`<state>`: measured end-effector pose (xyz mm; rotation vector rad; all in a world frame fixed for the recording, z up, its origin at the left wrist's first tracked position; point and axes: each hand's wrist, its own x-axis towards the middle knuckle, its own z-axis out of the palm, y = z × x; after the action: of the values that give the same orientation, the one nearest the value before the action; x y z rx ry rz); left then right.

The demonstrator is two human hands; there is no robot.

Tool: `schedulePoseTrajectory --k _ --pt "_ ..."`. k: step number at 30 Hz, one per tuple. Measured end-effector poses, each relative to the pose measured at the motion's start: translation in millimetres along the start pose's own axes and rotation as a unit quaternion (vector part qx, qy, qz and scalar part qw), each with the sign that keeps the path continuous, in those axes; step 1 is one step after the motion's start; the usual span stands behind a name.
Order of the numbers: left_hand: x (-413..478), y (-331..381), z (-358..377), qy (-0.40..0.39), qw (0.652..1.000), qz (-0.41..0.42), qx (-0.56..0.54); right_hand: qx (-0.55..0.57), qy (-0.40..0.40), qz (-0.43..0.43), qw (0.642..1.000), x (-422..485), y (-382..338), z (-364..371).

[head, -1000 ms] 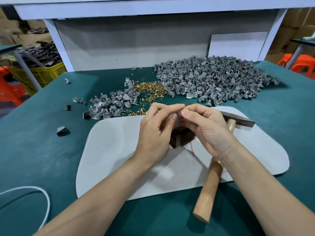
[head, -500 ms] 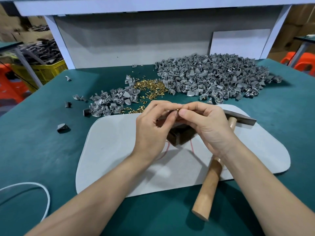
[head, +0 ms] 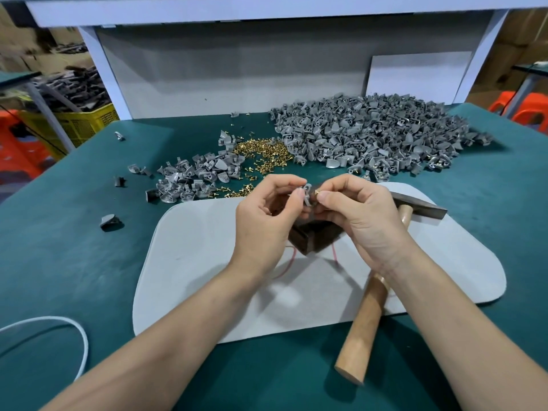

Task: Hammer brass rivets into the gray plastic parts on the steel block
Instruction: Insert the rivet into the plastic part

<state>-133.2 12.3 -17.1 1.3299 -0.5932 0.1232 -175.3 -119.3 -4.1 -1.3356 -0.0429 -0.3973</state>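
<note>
My left hand (head: 267, 218) pinches a small gray plastic part (head: 307, 194) between thumb and fingers, above the dark steel block (head: 311, 237). My right hand (head: 360, 216) pinches a brass rivet (head: 316, 192) at the part's right side. The block sits on a pale gray mat (head: 192, 262), mostly hidden by both hands. A hammer lies under my right wrist, its wooden handle (head: 363, 327) pointing toward me and its steel head (head: 427, 207) on the mat.
A big heap of gray parts (head: 370, 134) fills the back right of the green table (head: 59, 262). A smaller heap (head: 192, 176) lies back left, with loose brass rivets (head: 264, 154) between them. Stray parts (head: 109, 221) lie left. A white cable (head: 74, 336) loops at the near left.
Both hands have lifted slightly and opened apart a little, so the gray part and the rivet at its side now show between the fingertips. The hammer has not moved.
</note>
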Motion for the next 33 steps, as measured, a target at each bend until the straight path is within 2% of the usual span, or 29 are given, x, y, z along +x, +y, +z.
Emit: schedulePoseTrajectory --k 6,15,33 --pt "0.1 0.5 3.2 -0.036 0.997 -0.042 -0.052 -0.023 0.009 -0.014 1.000 0.7 1.1 -1.6" --pt "2.2 -1.6 3.5 -0.042 0.991 -0.083 -0.101 -0.109 0.036 -0.056 0.992 0.5 0.4 -1.1" --pt "2.6 -0.6 2.9 -0.080 0.986 -0.104 -0.106 -0.131 0.049 -0.059 0.988 1.1 0.7 -1.6"
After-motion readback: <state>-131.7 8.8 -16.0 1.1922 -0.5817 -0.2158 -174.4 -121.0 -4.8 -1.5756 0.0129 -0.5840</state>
